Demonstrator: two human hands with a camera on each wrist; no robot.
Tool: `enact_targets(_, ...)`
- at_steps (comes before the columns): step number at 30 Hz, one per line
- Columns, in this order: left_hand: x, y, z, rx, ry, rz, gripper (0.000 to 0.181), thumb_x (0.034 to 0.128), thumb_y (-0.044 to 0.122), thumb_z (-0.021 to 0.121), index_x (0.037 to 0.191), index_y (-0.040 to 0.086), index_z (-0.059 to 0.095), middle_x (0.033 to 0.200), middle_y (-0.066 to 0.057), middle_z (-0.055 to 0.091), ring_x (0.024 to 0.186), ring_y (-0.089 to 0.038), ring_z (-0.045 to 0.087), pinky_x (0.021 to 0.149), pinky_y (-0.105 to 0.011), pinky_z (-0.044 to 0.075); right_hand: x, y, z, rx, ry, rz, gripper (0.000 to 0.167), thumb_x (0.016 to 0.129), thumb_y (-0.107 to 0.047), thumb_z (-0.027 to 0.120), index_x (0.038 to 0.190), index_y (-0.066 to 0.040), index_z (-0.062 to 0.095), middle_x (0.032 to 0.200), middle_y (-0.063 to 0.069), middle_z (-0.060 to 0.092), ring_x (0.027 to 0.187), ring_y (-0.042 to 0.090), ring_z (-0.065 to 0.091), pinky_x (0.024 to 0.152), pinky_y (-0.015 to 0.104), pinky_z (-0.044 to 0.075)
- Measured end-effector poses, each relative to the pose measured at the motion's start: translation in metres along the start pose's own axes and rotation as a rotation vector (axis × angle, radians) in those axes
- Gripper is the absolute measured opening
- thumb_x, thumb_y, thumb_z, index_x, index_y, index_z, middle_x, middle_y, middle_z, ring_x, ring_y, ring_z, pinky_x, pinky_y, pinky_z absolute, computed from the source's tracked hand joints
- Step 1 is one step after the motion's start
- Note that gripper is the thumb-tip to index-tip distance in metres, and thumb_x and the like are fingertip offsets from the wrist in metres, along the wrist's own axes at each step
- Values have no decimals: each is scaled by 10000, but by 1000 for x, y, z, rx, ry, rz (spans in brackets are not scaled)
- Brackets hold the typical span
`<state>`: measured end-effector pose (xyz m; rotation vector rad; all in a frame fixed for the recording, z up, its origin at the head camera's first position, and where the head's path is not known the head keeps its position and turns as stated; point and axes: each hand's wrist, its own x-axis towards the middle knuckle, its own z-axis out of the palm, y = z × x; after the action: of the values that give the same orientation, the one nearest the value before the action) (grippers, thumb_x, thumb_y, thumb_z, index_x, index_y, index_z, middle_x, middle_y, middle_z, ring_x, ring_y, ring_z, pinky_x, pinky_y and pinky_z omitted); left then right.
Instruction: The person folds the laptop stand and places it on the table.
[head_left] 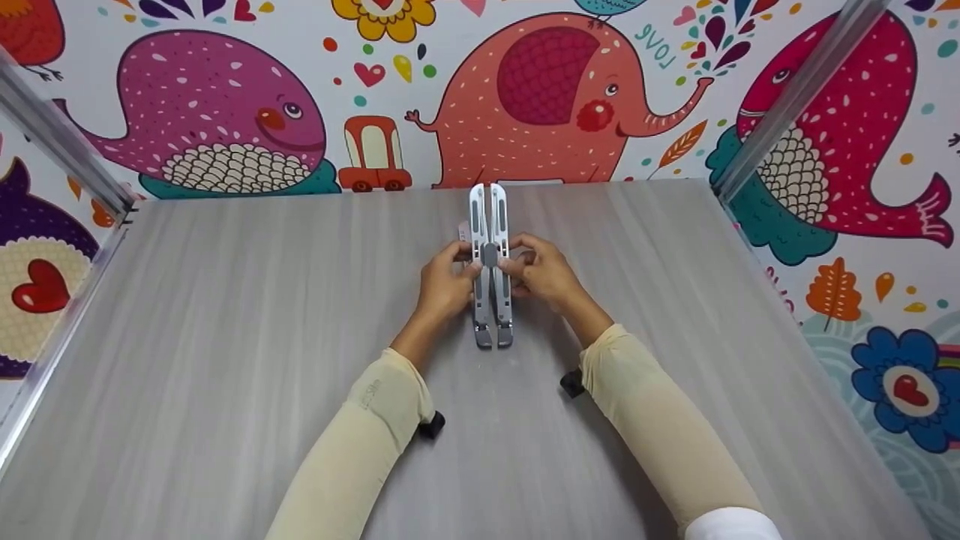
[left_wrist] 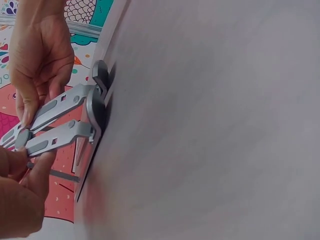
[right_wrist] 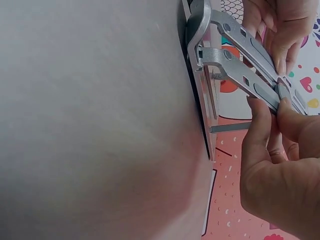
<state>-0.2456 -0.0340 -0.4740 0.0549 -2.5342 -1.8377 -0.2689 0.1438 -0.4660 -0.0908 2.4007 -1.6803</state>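
In the head view, a silver folding laptop stand (head_left: 502,300) is at the centre of the frame, its two slotted bars side by side over the grey worktop (head_left: 225,360); the left hand (head_left: 448,283) pinches the left bar and the right hand (head_left: 549,271) the right one, fingers clamped beside the round hub (head_left: 490,255); it looks light and stiff, probably thin metal, smooth enough to slide in a loose hold;

in the left wrist view, it slants across the left of the frame, curved end lips (left_wrist: 96,111) close to the worktop, a thin strut (left_wrist: 65,176) below the bars; the joints may swing, so the bars' outer edges near the hub seem the soundest hold;

in the right wrist view, it runs from upper middle to right edge; the gap between bars could nip skin, though little looks fragile
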Motion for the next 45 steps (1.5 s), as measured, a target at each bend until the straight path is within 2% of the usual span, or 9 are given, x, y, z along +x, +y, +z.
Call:
enact_targets(3, 0, 0, 2, -15, -9, -3, 272, 1005, 98, 619, 1273, 130, 652, 1270, -92, 649, 1066, -227, 615, 820, -340, 569, 1, 1, 0, 13, -6, -3, 189, 974, -124, 690, 1159, -135, 651, 799, 63, 611, 746, 215, 638, 662, 380, 607)
enact_targets(7, 1, 0, 4, -30, -16, -11, 269, 1008, 99, 617, 1273, 132, 649, 1275, -94, 639, 1022, -234, 633, 755, -343, 590, 1, 1, 1, 26, -16, -7, 199, 973, -124, 692, 1166, -129, 642, 822, 74, 626, 756, 190, 654, 644, 324, 610)
enact_targets(11, 1, 0, 5, -20, -22, -8, 263, 1011, 104, 614, 1269, 141, 649, 1275, -83, 640, 1029, -219, 621, 787, -324, 565, 1, 1, 2, 36, -13, -21, 187, 964, -117, 702, 1143, -135, 650, 793, 66, 623, 722, 171, 644, 618, 313, 601)
enact_targets(17, 1, 0, 2, -20, -36, -7, 211, 1015, 95, 609, 1217, 143, 649, 1288, -82, 644, 988, -237, 632, 700, -325, 578, 4, 3, 3, 58, -39, -19, 194, 964, -110, 700, 1148, -124, 641, 772, 46, 609, 678, 149, 618, 580, 295, 579)
enact_targets(22, 2, 1, 3, 1, -33, 20, 192, 1021, 104, 599, 1199, 154, 648, 1300, -74, 650, 1076, -233, 610, 846, -354, 557, 5, 1, 2, 53, -30, -20, 182, 963, -109, 701, 1134, -138, 647, 808, 66, 610, 717, 177, 635, 587, 291, 584)
enact_targets(32, -2, -3, 5, 116, 13, 115, 218, 1010, 95, 611, 1224, 108, 649, 1299, -102, 688, 1226, -273, 618, 1086, -438, 445, 1, 2, 4, 45, -31, -14, 180, 970, -118, 694, 1142, -139, 645, 823, 77, 601, 717, 182, 633, 601, 317, 587)
enact_targets(38, -3, -1, 5, 108, 24, 126, 229, 1013, 87, 606, 1238, 99, 646, 1302, -112, 687, 1241, -286, 615, 1111, -447, 436, 0, 0, 4, 9, -24, -31, 178, 974, -140, 694, 1143, -168, 645, 871, 99, 612, 757, 205, 646, 637, 331, 601)
enact_targets(45, -3, -1, 7, 142, 6, 135, 257, 1017, 109, 607, 1272, 108, 631, 1328, -114, 682, 1257, -267, 619, 1099, -452, 453, 1, 2, 3, -9, -5, -47, 193, 965, -133, 705, 1150, -152, 652, 810, 73, 602, 719, 176, 631, 616, 322, 600)
